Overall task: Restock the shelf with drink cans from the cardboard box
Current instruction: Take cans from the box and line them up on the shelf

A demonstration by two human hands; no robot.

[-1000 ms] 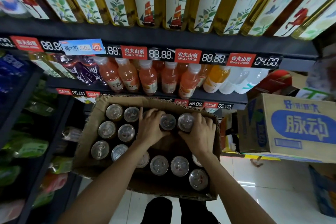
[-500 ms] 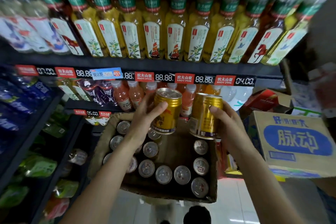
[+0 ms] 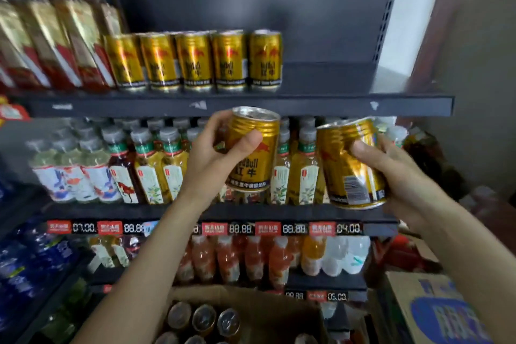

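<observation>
My left hand (image 3: 215, 156) grips one gold drink can (image 3: 252, 153), upright, just below the front edge of the top shelf (image 3: 349, 106). My right hand (image 3: 396, 173) holds two gold cans (image 3: 349, 165) side by side, tilted left. A row of several matching gold cans (image 3: 195, 61) stands on the top shelf, with bare shelf to their right. The open cardboard box (image 3: 251, 301) sits at the bottom of the view with several can tops (image 3: 203, 318) showing.
Tall bottles (image 3: 55, 42) stand left of the shelved cans. Tea bottles (image 3: 150, 170) fill the shelf behind my hands; juice bottles (image 3: 251, 260) fill the one below. A blue-printed carton (image 3: 435, 313) sits at lower right. A wall (image 3: 474, 64) bounds the right side.
Both hands have lifted cans out of the box and raised them from waist level up to just under the top shelf. The view has tilted upward, bringing the top shelf into sight.
</observation>
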